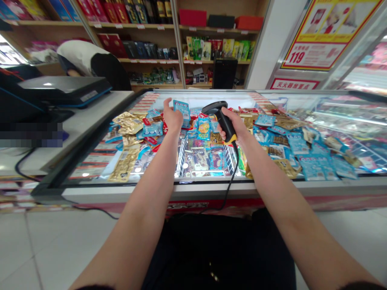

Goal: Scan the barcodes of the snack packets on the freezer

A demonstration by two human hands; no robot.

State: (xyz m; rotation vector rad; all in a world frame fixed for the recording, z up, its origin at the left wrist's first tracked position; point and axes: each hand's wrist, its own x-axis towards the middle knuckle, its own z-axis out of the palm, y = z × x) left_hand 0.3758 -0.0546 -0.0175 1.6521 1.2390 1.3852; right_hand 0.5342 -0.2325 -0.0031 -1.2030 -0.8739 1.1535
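Observation:
My right hand (pixel 234 125) is wrapped round a black and yellow barcode scanner (pixel 224 121), its head tilted to the left and its cable hanging from the handle. To the left, my left hand (pixel 173 117) grips a blue snack packet (pixel 182 109) that stands up on its right side; one finger sticks out away from it. Beneath both hands, many blue, gold and red packets lie heaped on the glass top of a chest freezer (pixel 157 187). A gold packet (pixel 124 163) rests near the front left, and several blue packets (pixel 314 167) lie at the right.
Left of the freezer is a counter (pixel 105 117) with a dark, flat-topped device (pixel 68 90). Behind it a person (pixel 90 60) bends over by the stocked shelves (pixel 145 27). The scanner's cable (pixel 228 187) runs down over the freezer's front edge.

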